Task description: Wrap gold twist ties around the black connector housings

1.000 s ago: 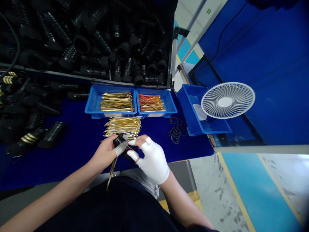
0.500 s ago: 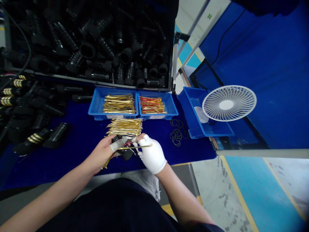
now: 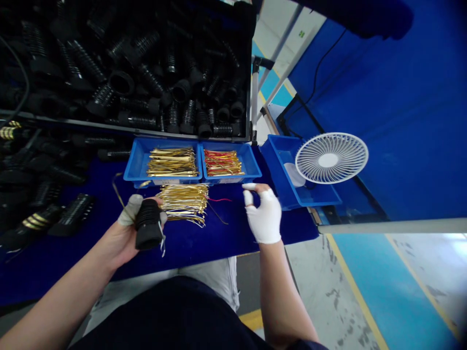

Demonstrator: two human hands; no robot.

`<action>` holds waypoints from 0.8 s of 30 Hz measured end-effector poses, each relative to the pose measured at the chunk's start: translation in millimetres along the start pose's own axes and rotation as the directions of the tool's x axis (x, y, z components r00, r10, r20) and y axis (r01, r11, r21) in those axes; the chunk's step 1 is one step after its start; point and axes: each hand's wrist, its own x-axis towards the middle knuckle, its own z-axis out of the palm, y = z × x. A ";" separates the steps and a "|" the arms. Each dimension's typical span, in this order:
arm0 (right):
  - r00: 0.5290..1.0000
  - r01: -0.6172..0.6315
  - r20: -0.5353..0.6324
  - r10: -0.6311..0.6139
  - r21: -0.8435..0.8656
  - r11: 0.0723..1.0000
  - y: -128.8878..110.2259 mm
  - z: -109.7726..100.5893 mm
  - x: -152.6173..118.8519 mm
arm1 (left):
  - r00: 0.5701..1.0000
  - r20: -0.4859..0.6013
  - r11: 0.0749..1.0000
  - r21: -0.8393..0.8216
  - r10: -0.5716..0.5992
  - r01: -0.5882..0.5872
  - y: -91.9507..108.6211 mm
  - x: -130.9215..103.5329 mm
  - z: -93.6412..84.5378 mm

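My left hand (image 3: 126,231), with grey tape on its fingers, holds a black ribbed tube-shaped part (image 3: 149,226) with its round, hollow end toward me. A thin white strand hangs from the part, and blurred gold strips (image 3: 119,192) stick out above the hand. My right hand (image 3: 264,214), in a white fingerless glove, hovers over the blue cloth at the right. Its thumb and forefinger are apart, and nothing shows between them. Between my hands lies a pile of gold and white strips (image 3: 184,201), with a red strand (image 3: 221,200) at its right side.
Behind the pile stand a blue bin of gold strips (image 3: 127,167) and a blue bin of red and gold strips (image 3: 255,167). A large case (image 3: 109,129) full of black ribbed parts is at the back. More parts (image 3: 73,214) lie left. A white fan (image 3: 328,160) stands right.
My hands have moved apart. The left went left with the black ribbed part, now turned hollow end toward me. The right let go of the gold strip and moved right, over where black rings lay.
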 end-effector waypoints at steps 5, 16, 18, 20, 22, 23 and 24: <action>0.960 0.045 0.274 -0.058 0.052 0.998 -37.5 31.0 -12.7 | 0.992 -0.099 0.987 -0.147 -0.083 0.068 0.6 -3.4 15.0; 0.976 -0.043 0.216 0.008 0.161 0.986 -47.4 43.5 -5.8 | 0.998 -0.024 0.973 -0.225 -0.055 0.048 6.8 -6.7 19.7; 0.989 -0.074 0.145 0.027 0.328 0.942 -47.3 33.9 -4.4 | 0.999 -0.036 0.971 -0.235 -0.040 0.031 9.0 -6.0 20.3; 0.979 -0.194 0.156 0.133 0.491 0.850 -48.2 26.1 -3.6 | 1.000 -0.024 0.971 -0.240 -0.005 -0.001 10.7 -5.5 24.1; 0.925 -0.380 0.266 0.271 0.655 0.653 -49.8 20.6 -3.1 | 1.000 0.007 0.974 -0.226 0.027 -0.025 11.7 -5.3 29.9; 0.887 -0.459 0.342 0.311 0.728 0.509 -50.9 18.3 -2.8 | 0.999 0.019 0.977 -0.211 0.040 -0.035 11.8 -5.2 32.7; 0.850 -0.517 0.421 0.315 0.782 0.348 -52.0 15.9 -2.1 | 0.998 0.031 0.981 -0.191 0.050 -0.043 11.7 -5.1 35.1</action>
